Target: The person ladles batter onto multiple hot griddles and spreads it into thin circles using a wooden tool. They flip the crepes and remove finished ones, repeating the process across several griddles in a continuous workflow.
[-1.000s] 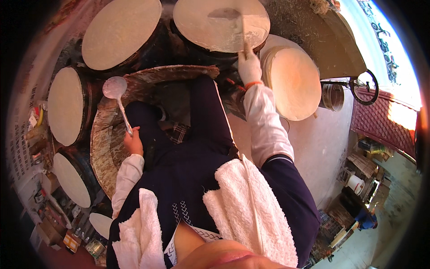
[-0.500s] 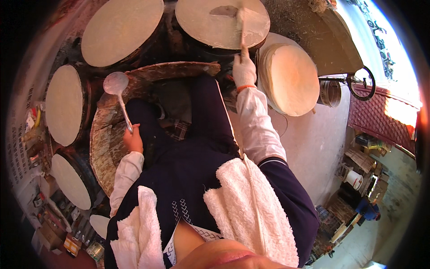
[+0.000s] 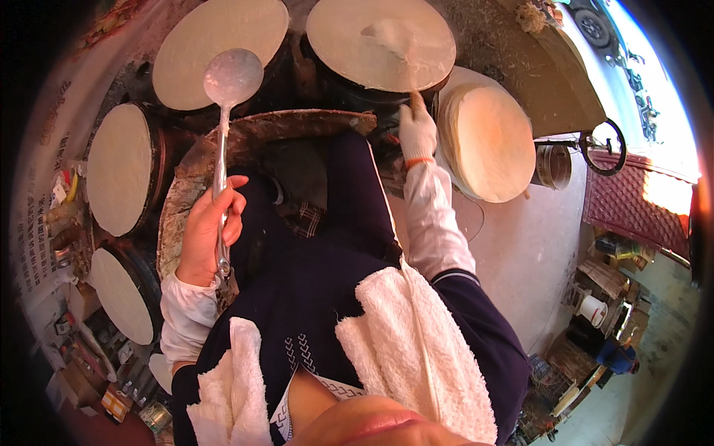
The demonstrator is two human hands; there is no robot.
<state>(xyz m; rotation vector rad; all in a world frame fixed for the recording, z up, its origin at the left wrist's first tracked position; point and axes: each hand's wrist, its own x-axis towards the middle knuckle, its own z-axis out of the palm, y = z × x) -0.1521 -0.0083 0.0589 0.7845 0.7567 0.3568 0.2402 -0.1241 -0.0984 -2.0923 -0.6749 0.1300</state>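
My bare left hand [image 3: 204, 230] is wrapped round the handle of a metal ladle [image 3: 233, 77]. Its pale, batter-smeared bowl is held up over the near edge of the far-left griddle, which is coated with a pale layer [image 3: 186, 44]. In a white glove, my right hand [image 3: 418, 134] grips the handle of a batter spreader [image 3: 410, 74]. The spreader reaches onto the top-centre round griddle [image 3: 338, 33], covered in pale batter. Its blade blends with a raised patch of batter, so its outline is hard to make out. A stack of thin round pancakes [image 3: 494, 145] stands beside my right hand.
More coated griddles [image 3: 119, 171] curve round my left side. A worn, curved board [image 3: 297, 119] arches between my knees and the griddles. Right of the pancake stack are a metal pot [image 3: 554, 167] and a black handwheel [image 3: 604, 149]. Cluttered shelves [image 3: 602, 297] line the right side.
My left hand has lifted the ladle up and to the right. The darker bare patch on the top-centre griddle is now covered with batter, and my right hand has drawn slightly nearer.
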